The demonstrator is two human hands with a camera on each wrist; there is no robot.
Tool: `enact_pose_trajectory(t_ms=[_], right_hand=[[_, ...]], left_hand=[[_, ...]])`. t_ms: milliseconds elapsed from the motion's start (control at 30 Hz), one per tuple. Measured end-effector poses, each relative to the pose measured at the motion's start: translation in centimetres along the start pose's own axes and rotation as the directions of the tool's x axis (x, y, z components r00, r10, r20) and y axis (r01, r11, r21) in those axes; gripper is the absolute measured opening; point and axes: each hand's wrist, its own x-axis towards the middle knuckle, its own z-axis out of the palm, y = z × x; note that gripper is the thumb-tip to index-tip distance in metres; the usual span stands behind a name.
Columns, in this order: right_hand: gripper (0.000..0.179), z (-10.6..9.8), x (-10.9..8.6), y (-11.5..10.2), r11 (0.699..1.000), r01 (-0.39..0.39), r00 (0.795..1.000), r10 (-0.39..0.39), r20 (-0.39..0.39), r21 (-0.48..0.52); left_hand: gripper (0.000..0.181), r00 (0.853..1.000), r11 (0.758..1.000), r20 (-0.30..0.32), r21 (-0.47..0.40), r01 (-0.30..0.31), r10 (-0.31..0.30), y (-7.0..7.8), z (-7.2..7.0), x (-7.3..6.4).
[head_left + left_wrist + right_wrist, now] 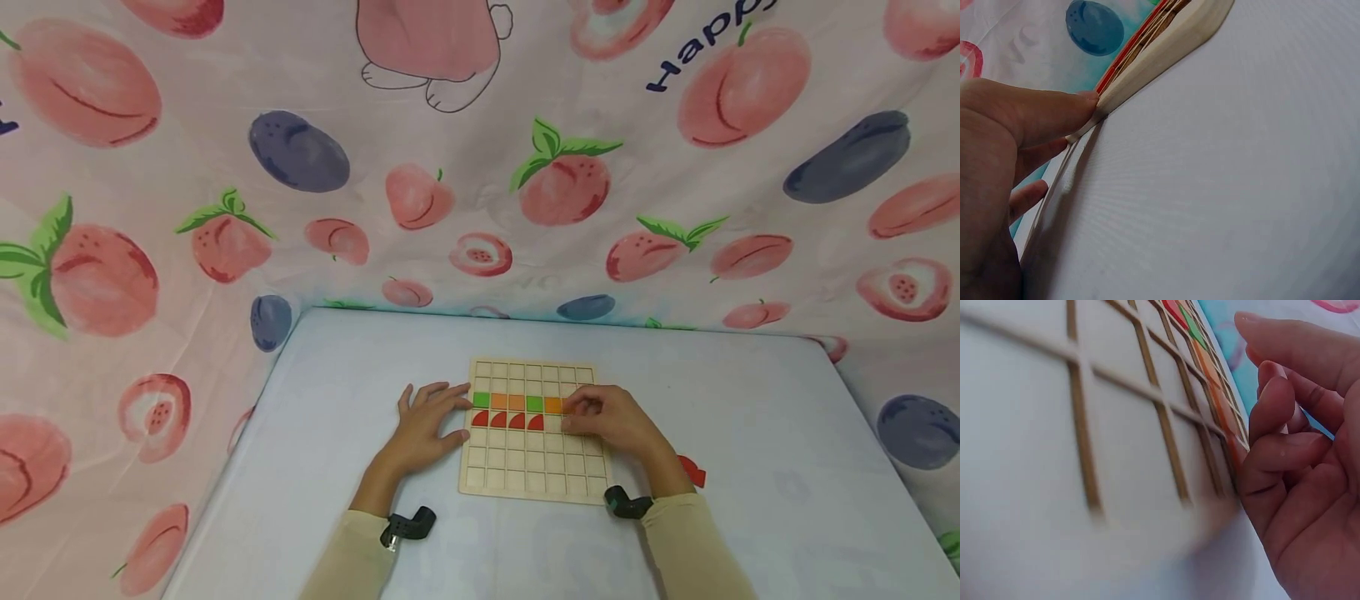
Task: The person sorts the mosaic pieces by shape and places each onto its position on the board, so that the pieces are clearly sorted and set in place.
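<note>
A pale wooden grid board (506, 483) lies on the white table. Across one row are coloured square tiles, including a green tile (481, 400) and an orange tile (552, 405). Below them sit several red quarter-circle tiles (517, 421). My left hand (427, 429) rests at the board's left side, fingers spread; in the left wrist view the thumb (1054, 115) touches the edge. Over the right part of the board is my right hand (611, 417), its index finger by the orange tile and thumb apart below. Its other fingers bend inward in the right wrist view; nothing shows between them.
Red pieces (693, 472) lie on the table (787, 433) to the right, partly hidden by my right forearm. Dark wrist cameras (411, 525) sit on both wrists. A fruit-printed cloth (450, 192) hangs behind and along the sides.
</note>
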Motion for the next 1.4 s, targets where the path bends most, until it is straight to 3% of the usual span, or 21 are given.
enact_pose_trajectory(t_ms=[233, 533, 733, 900, 1133, 1267, 1400], right_hand=[[0.019, -3.4, -1.3, 1.3, 0.997, 0.001, 1.000, -0.001, 0.002, -0.074], [0.022, -7.4, -3.7, 3.1, 0.972, -0.066, 0.996, 0.076, 0.040, -0.224], [0.030, -9.6, -5.6, 4.5, 0.962, -0.135, 0.984, 0.159, 0.084, -0.238], [0.033, -11.2, -6.7, 6.1, 0.962, -0.103, 0.981, 0.141, 0.136, -0.252], [0.032, -12.0, -7.3, 7.8, 0.966, -0.089, 0.966, 0.143, 0.215, -0.244], [0.030, -11.7, -7.4, 8.1, 0.963, -0.072, 0.972, 0.126, 0.197, -0.261], [0.026, -11.1, -6.9, 8.5, 0.951, -0.068, 0.986, 0.111, 0.127, -0.301]], left_hand=[[0.040, 1.000, 1.000, 0.023, 0.008, 0.017, -0.017, -0.2, 0.0, 0.1], [0.039, 1.000, 1.000, 0.016, 0.001, 0.006, -0.006, -0.2, 0.0, 0.0], [0.039, 1.000, 1.000, -0.009, -0.005, -0.015, 0.015, 0.0, 0.0, 0.0], [0.039, 1.000, 1.000, -0.009, -0.009, -0.013, 0.013, 0.1, -0.1, 0.0], [0.039, 1.000, 1.000, 0.012, -0.008, 0.004, -0.003, -0.1, 0.0, 0.0], [0.039, 1.000, 1.000, 0.024, -0.006, 0.010, -0.010, -0.3, 0.1, 0.0], [0.039, 1.000, 1.000, 0.015, -0.007, 0.008, -0.008, -0.1, 0.0, 0.0]])
